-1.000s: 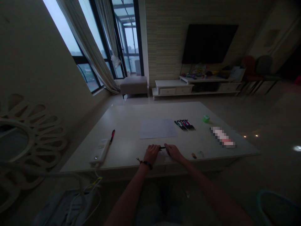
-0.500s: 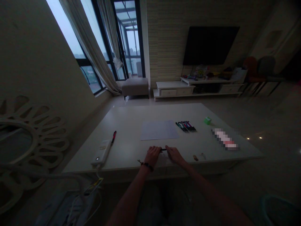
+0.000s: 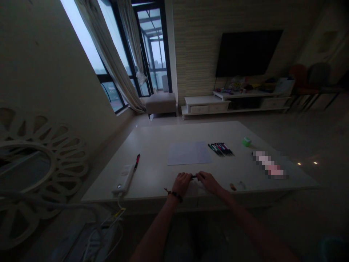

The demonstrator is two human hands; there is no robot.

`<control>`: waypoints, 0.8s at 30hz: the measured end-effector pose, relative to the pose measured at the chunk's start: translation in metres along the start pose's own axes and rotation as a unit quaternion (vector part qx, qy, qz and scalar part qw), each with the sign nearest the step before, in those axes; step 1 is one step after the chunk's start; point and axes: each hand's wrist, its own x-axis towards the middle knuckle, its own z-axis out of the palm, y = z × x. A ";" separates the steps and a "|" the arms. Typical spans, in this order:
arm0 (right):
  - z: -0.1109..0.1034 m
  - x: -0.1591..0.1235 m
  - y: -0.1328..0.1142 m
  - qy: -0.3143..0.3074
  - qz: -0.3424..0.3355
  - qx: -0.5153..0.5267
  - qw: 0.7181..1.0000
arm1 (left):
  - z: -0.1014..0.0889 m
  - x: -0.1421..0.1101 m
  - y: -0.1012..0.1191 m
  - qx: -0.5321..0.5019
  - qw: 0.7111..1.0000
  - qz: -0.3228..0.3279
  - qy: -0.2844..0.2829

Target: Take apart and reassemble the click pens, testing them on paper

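My left hand and right hand sit close together, their fingertips apparently pinching a slim black barrel over the near edge of the tabletop. An even pinch from both sides should keep it steady. Farther out lie a blank-looking paper sheet, a row of pens, a red-tipped pen beside a white power strip, and a pixelated package. I can read no lettering on any of them.
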 end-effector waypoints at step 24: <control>-0.016 -0.029 -0.040 0.265 -0.114 0.032 0.957 | -0.008 0.031 0.062 -0.593 0.746 -0.302 -0.005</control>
